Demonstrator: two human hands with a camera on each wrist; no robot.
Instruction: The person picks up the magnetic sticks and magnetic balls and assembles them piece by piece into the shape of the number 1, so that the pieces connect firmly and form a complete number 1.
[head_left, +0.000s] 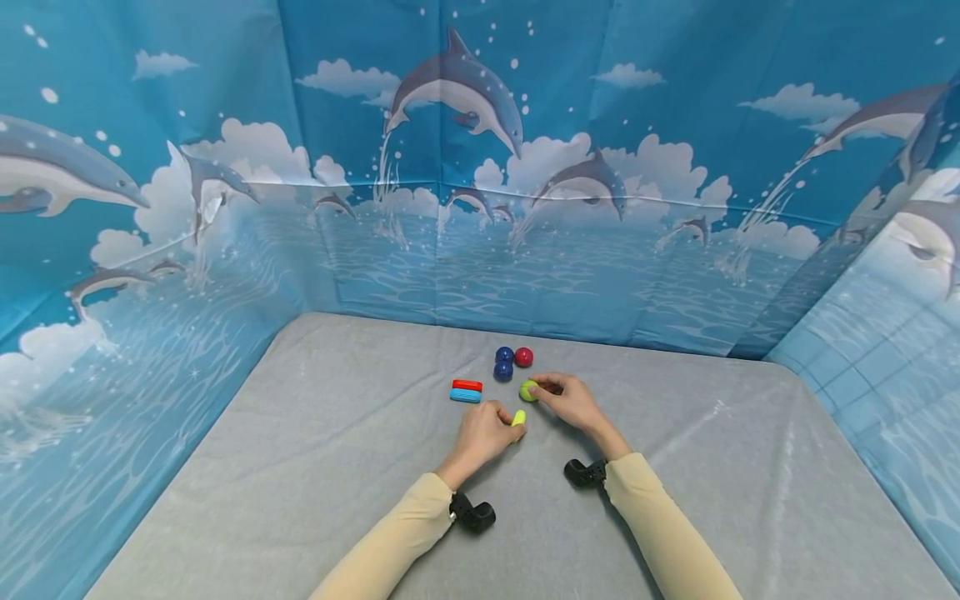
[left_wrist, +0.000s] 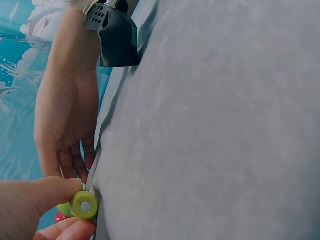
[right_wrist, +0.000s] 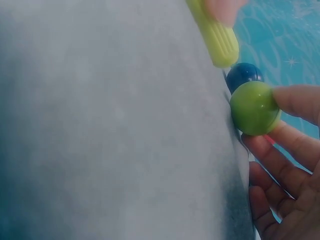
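Note:
My left hand (head_left: 483,435) pinches a small yellow-green rod (head_left: 519,417) between thumb and fingers. In the left wrist view the rod's round end (left_wrist: 84,205) shows a pale centre; ribbed grooves run along the rod (right_wrist: 223,47) in the right wrist view. Ahead and to the right, my right hand (head_left: 573,403) holds a shiny green ball (right_wrist: 255,108) with thumb and fingertips, low over the grey cloth. Two dark blue balls (head_left: 503,370) and a red ball (head_left: 523,357) sit together just beyond it.
A red rod (head_left: 467,385) and a light blue rod (head_left: 466,396) lie side by side, left of the balls. Grey cloth (head_left: 337,433) covers the table. Dolphin-print curtains (head_left: 480,250) stand along the back and both sides. Each wrist carries a black camera mount (head_left: 474,514).

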